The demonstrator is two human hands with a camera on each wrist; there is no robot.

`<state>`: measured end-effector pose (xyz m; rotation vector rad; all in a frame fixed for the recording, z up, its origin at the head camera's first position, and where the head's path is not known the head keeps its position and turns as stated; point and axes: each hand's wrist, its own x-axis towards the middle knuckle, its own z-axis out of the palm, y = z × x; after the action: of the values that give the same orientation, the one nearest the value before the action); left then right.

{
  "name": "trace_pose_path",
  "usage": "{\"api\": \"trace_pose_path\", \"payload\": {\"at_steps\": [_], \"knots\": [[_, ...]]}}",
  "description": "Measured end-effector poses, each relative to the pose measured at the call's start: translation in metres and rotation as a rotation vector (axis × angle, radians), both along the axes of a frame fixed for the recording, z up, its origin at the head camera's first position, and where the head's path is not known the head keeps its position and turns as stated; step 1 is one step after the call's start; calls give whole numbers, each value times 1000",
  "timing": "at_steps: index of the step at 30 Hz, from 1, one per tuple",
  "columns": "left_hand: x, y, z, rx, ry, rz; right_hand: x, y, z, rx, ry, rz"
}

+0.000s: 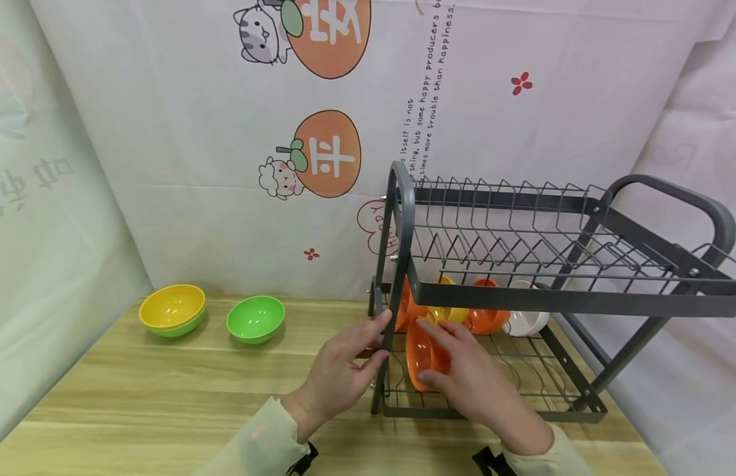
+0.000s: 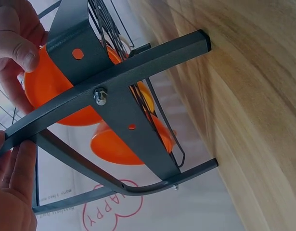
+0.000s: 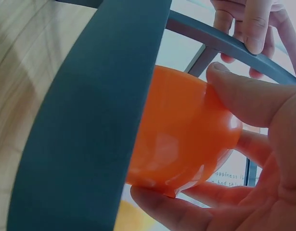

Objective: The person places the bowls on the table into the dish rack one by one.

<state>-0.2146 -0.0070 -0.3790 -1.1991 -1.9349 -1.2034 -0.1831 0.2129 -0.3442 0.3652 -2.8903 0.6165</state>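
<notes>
My right hand [image 1: 477,377] holds an orange bowl [image 1: 418,360] tipped on its side at the front left of the rack's lower tier. In the right wrist view, its thumb and fingers [image 3: 246,103] curl round the bowl's outside. With my left hand [image 1: 338,370] I grip the left upright of the dark grey two-tier dish rack [image 1: 394,291], thumb and fingers on either side of the bar. Behind the held bowl, another orange bowl [image 2: 116,147] leans in the lower tier.
Further along the lower tier's back stand a yellow bowl [image 1: 449,314], an orange bowl [image 1: 487,318] and a white bowl [image 1: 527,320]. On the wooden table at left sit a yellow bowl [image 1: 172,306] nested in a green one [image 1: 178,329], and a separate green bowl [image 1: 256,319]. The wire upper tier [image 1: 558,244] overhangs.
</notes>
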Motion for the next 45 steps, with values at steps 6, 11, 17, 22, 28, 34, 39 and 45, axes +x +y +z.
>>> {"api": "trace_pose_path", "payload": {"at_steps": [6, 11, 17, 22, 28, 34, 39, 45], "knots": [[-1, 0, -2, -3, -24, 3, -4, -8, 0, 1, -52, -5], [-1, 1, -3, 1, -46, -6, -8, -13, -2, -21, -70, -4], [-1, 1, -2, 0, -11, 7, -10, -13, -4, -23, -48, 10], [-1, 1, -2, -2, -9, 11, -12, -9, -6, -46, -52, 6], [-1, 1, -3, -9, -39, 26, -13, -5, -7, -39, -47, 2], [0, 2, -4, -9, -54, 38, -13, -4, -7, -31, -36, 13], [-1, 2, -4, 0, -40, 35, -13, -4, -8, -34, -38, 10], [0, 2, -4, 7, -28, 27, -13, -4, -10, -32, -39, 0]]}}
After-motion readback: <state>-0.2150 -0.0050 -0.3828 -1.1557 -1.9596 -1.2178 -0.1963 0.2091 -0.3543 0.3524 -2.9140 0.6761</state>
